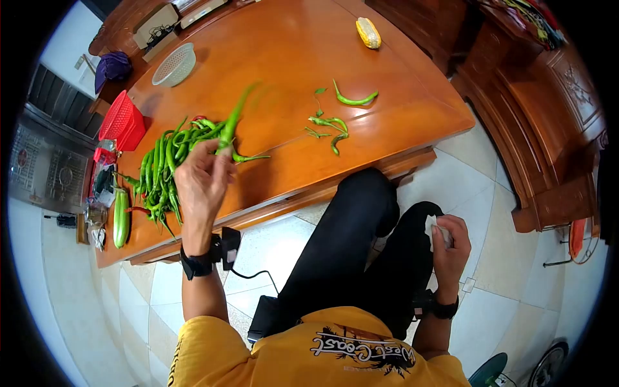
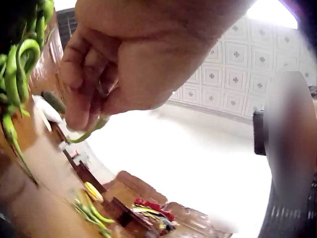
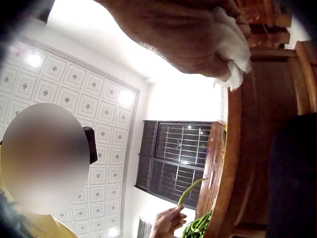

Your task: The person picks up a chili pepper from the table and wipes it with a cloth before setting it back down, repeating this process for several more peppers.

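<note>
In the head view my left hand (image 1: 205, 177) pinches a long green chili pepper (image 1: 231, 126) by one end, its tip pointing up and away from me. The hand is raised beside a heap of green chili peppers (image 1: 158, 161) on the wooden table. My right hand (image 1: 449, 251) is over my right knee and grips a crumpled white tissue (image 1: 431, 227). That tissue (image 3: 233, 47) also shows bunched in the fingers in the right wrist view. A smaller group of peppers (image 1: 336, 129) lies apart on the table, with a single curved pepper (image 1: 354, 99) just beyond it.
On the wooden table (image 1: 290, 45) are a corn cob (image 1: 369, 33) at the far right, a pale green basket (image 1: 175, 66) and a red basket (image 1: 122, 121) at the left. A long light-green vegetable (image 1: 121, 218) lies near the left edge. Carved wooden furniture (image 1: 548, 129) stands at the right.
</note>
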### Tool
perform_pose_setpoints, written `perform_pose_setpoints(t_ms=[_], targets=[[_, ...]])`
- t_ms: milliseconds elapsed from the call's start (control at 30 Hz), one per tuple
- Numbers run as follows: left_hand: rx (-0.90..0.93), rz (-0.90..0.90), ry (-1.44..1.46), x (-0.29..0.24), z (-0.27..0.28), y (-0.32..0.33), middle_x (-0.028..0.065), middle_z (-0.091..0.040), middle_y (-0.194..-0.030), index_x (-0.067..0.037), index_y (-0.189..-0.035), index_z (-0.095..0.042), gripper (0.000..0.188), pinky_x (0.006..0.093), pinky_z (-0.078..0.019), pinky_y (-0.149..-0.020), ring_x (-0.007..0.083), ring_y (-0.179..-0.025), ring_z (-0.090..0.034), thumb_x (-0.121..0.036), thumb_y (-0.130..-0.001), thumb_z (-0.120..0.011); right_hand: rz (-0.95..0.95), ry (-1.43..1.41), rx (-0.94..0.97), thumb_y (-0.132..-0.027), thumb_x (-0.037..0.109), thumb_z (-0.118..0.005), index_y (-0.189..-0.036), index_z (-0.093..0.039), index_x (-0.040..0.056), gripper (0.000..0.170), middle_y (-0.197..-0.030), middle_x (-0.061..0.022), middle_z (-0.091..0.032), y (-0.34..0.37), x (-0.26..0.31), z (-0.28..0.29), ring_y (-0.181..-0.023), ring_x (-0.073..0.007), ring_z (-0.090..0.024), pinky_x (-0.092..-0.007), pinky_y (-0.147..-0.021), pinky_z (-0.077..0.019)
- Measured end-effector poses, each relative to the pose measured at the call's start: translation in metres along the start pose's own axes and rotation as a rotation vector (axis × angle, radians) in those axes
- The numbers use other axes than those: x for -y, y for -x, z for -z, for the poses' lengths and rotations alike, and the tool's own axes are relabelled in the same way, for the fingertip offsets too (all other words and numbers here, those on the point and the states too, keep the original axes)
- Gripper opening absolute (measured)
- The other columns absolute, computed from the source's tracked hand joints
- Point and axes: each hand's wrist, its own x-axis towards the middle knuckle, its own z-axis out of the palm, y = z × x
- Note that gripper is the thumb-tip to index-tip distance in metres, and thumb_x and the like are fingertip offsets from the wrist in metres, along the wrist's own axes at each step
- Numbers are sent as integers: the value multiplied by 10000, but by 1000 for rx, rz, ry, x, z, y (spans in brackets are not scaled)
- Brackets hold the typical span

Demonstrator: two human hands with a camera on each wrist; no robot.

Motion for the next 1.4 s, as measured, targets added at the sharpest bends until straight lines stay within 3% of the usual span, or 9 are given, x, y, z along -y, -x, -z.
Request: perform_pose_setpoints(t_ms=[67, 167, 567, 733, 833, 933, 1033, 1233, 1400], targets=[[-117, -62, -366, 17, 15, -11, 55, -647, -658, 52, -1041, -612, 218, 222, -443, -500, 85, -559, -604, -134, -926, -595, -1, 4, 8, -814, -42, -649, -947, -641, 12, 144, -985, -123, -632, 0, 1, 0, -883, -219, -617, -307, -746, -494], [-126, 54, -680, 25, 26, -19, 119, -652, -619, -30, -1002, -664, 254, 370, -486, -572, 285, -592, -651, -238, -858, -643, 3, 21, 8, -811, -46, -649, -948, -641, 18, 151, -986, -124, -632, 0, 2, 0, -884, -221, -619, -312, -749, -497], [-78, 44, -953, 6, 38, -10, 153, -662, -673, -92, -961, -715, 343, 419, -511, -609, 345, -678, -657, -381, -778, -731, 22, 9, 29, -813, -36, -644, -946, -639, 21, 144, -980, -127, -633, -5, -1, 4, -866, -226, -621, -317, -724, -493], [84, 47, -564, -43, 32, -4, 81, -593, -508, -58, -930, -728, 261, 303, -426, -472, 172, -467, -605, -278, -791, -752, 15, -19, 29, -802, -41, -643, -945, -637, 18, 155, -978, -131, -632, -7, -9, 4, -872, -242, -621, -328, -753, -487], [301, -43, -280, -59, 11, -11, 93, -629, -642, 24, -979, -693, 226, 253, -461, -511, 89, -565, -604, -156, -842, -711, 15, -46, 26, -798, -43, -641, -939, -635, 13, 152, -974, -132, -633, -9, -10, 2, -881, -249, -619, -329, -769, -485], [419, -343, -315, -80, -20, -23, 128, -698, -800, 35, -980, -682, 237, 278, -511, -605, 171, -654, -648, -154, -840, -712, 6, -63, 10, -798, -40, -635, -932, -635, 6, 141, -970, -132, -633, -9, -8, 5, -885, -252, -618, -328, -775, -484], [609, -362, -261, -96, -50, -43, 150, -690, -933, 15, -1009, -686, 241, 312, -524, -654, 212, -741, -663, -186, -878, -667, -20, -87, -18, -803, -34, -630, -928, -638, 3, 131, -966, -132, -632, -6, -9, 11, -876, -253, -619, -329, -776, -485], [541, -754, -324, -72, -118, -94, 203, -656, -1060, 24, -1087, -649, 273, 393, -517, -816, 355, -951, -634, -72, -835, -612, -43, -126, -48, -801, -35, -634, -930, -643, 0, 134, -959, -130, -630, 2, -12, 19, -858, -247, -622, -319, -765, -487], [560, -711, -545, -51, -157, -116, 204, -648, -1073, 13, -1070, -656, 311, 417, -500, -870, 375, -1005, -607, -70, -771, -641, -54, -149, -48, -795, -36, -644, -926, -646, -5, 135, -957, -124, -631, 5, -11, 24, -847, -243, -622, -311, -755, -489]])
